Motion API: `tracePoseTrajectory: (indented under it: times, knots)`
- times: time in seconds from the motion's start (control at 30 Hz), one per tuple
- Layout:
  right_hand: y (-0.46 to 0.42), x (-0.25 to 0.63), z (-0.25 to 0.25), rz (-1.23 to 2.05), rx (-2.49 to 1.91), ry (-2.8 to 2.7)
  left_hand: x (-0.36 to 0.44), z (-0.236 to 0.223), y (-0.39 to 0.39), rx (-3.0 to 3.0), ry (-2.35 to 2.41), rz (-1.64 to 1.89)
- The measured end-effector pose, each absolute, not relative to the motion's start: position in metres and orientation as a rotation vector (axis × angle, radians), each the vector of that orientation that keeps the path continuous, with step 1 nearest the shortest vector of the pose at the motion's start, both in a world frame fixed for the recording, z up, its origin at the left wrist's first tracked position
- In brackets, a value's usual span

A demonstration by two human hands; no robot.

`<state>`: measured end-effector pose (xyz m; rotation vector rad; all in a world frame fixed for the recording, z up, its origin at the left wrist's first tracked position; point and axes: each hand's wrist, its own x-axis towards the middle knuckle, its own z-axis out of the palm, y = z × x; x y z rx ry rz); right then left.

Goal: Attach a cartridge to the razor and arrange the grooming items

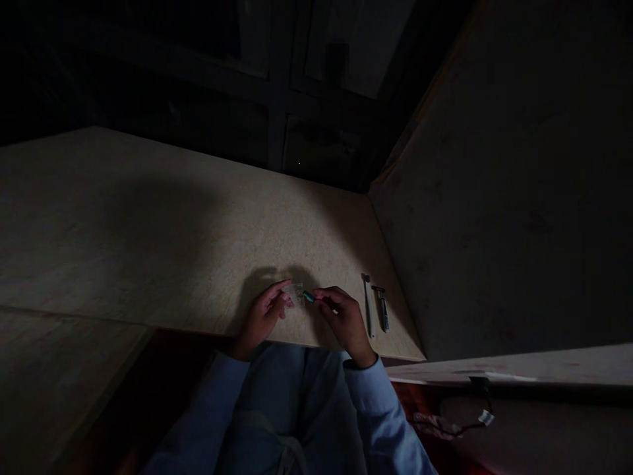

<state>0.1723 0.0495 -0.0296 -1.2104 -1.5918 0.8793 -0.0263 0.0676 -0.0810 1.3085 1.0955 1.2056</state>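
And we're at the pale, mottled tabletop [277, 224], v. dim light, work at approx. 6 o'clock of the view, nr the front edge. L hand [267, 310] has its thumb & fingers closed round a small, clear, plastic-looking piece [295, 290]. R hand [342, 316], at 4 o'clock from that piece, pinches a small teal cylinder-like item [309, 296] btwn thumb & fingertips. Teal item's just off the clear piece's 3 o'clock side; can't tell if they touch. At 3 o'clock from the R hand: a slim pale-grey stick w/ a dark end [370, 307], dark end twd 12. Just beside it, further twd 3, a dark T-headed razor-like tool [384, 311], head twd 12 too. Both lie flat, apart. Light-blue sleeves [373, 389] come in from 5 & 7 o'clock.
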Motion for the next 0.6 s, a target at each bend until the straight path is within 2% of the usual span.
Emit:
tracePoseTrajectory:
  times: [0.6]
  knots:
    - [0.065, 0.146, -0.038, 0.819, -1.266, -1.615, -0.029, -0.085, 0.068, 1.339, 1.108, 1.127]
